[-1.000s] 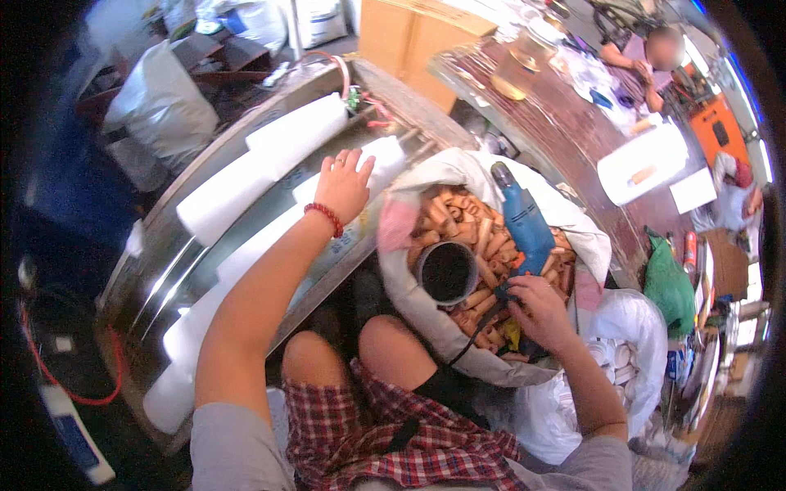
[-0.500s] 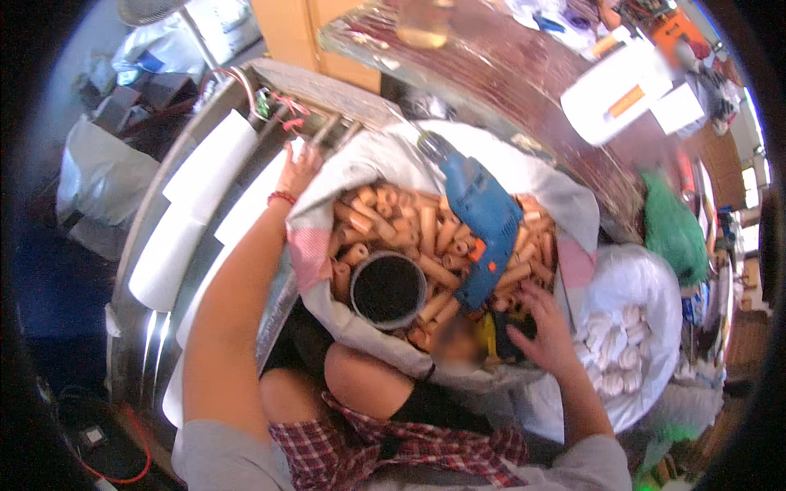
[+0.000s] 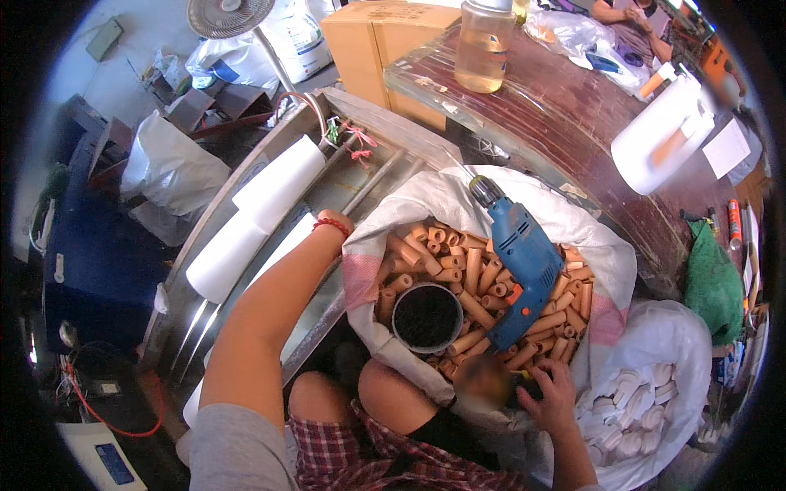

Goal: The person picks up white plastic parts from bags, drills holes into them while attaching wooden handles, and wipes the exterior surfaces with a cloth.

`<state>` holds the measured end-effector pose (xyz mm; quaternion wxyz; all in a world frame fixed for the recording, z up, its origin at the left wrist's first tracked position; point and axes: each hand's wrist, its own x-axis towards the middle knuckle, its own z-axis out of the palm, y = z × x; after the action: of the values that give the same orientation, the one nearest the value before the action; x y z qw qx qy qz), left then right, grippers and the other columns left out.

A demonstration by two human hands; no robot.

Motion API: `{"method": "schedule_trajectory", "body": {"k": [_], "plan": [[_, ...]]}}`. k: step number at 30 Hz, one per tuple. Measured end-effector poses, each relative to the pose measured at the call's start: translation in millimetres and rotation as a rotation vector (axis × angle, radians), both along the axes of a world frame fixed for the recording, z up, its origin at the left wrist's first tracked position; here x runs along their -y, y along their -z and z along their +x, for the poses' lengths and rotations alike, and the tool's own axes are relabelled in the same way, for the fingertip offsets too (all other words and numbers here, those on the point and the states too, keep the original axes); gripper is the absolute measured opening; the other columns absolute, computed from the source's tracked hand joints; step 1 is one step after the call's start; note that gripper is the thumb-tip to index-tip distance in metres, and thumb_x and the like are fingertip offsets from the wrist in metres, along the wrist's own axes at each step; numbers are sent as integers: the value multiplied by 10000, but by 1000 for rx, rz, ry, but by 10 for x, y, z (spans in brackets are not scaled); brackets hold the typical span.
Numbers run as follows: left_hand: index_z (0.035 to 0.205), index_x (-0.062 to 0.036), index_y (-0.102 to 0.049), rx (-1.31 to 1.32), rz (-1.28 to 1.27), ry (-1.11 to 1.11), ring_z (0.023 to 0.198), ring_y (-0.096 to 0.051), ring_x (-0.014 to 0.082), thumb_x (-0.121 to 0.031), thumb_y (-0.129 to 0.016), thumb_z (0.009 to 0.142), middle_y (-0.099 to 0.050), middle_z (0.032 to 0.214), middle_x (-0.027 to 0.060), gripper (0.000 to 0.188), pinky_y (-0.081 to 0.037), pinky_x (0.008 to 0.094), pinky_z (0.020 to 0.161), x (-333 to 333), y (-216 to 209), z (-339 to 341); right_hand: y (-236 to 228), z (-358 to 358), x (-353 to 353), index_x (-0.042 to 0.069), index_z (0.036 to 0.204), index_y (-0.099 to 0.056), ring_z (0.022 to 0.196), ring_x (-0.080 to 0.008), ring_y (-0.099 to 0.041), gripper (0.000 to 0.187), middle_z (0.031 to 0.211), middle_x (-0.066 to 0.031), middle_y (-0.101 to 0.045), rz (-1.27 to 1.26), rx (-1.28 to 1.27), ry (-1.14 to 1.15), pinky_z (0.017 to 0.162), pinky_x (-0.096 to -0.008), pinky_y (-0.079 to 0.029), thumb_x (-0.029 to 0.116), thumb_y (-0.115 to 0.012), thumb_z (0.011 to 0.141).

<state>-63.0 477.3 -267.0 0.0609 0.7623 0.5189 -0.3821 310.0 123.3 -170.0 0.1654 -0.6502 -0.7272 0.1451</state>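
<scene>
A white woven sack [image 3: 458,196] stands open between my knees, full of short orange-brown tubes [image 3: 426,254]. On the tubes lies a blue power drill [image 3: 524,258], chuck pointing away from me. A round grey container with black contents [image 3: 426,317] sits among the tubes. My right hand [image 3: 557,393] rests with fingers spread on the tubes just below the drill's handle and holds nothing. My left hand [image 3: 337,219], with a red bracelet at the wrist, reaches to the sack's far left rim; its fingers are hidden behind the cloth.
A second sack of white pieces [image 3: 647,409] lies at my right. Left of me a metal machine [image 3: 205,319] carries white rolls [image 3: 274,188]. Behind are a fan [image 3: 229,15], a cardboard box [image 3: 385,41], a wooden table [image 3: 589,155] with a bottle [image 3: 483,49], and a green bag [image 3: 712,282].
My right hand has slid down off the drill's handle, and the drill now lies on the tubes. My left hand has dropped behind the sack's rim. The view has tilted.
</scene>
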Motion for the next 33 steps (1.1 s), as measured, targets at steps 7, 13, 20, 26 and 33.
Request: {"method": "schedule_trajectory", "body": {"k": [7, 13, 20, 26, 33], "plan": [[1027, -68, -654, 36, 159, -312, 969, -615, 289, -486, -628, 698, -641, 1046, 138, 532, -479, 406, 824, 465, -1508, -668, 127, 33, 45, 16, 915, -594, 913, -310, -565, 223, 969, -118, -581, 240, -202, 38, 782, -385, -458, 53, -688, 715], [939, 5, -542, 605, 545, -395, 853, -583, 335, -418, -684, 701, -599, 899, 198, 505, -455, 396, 762, 1458, -2428, -1405, 35, 101, 77, 18, 992, -590, 881, -197, -588, 191, 966, -68, -591, 151, -1249, 701, 774, -319, -467, 174, -533, 898], [918, -29, -483, 965, 1000, -615, 816, -587, 354, -397, -727, 706, -597, 873, 179, 489, -453, 420, 706, 2590, -2286, -1837, -606, -653, -725, 29, 1112, -547, 884, -157, -594, 291, 1015, -49, -593, 75, -1882, 264, 781, -306, -481, 234, -513, 909], [959, -28, -484, 1320, 1182, -731, 767, -610, 338, -345, -752, 712, -620, 799, 168, 483, -472, 401, 686, 3272, -1901, -1731, -1441, -3400, -1119, 69, 1226, -504, 788, -245, -599, 347, 930, -126, -605, 122, -1264, -304, 739, -365, -485, 196, -497, 903], [1097, -13, -489, 1976, 1331, -927, 976, -541, 189, -88, -711, 770, -542, 1065, 87, 402, -441, 322, 837, 4034, -1707, -1907, -1288, -4910, -456, 38, 1071, -559, 1003, -334, -512, 244, 1083, -155, -551, 577, -749, -850, 859, -403, -390, 168, -519, 869]]}}
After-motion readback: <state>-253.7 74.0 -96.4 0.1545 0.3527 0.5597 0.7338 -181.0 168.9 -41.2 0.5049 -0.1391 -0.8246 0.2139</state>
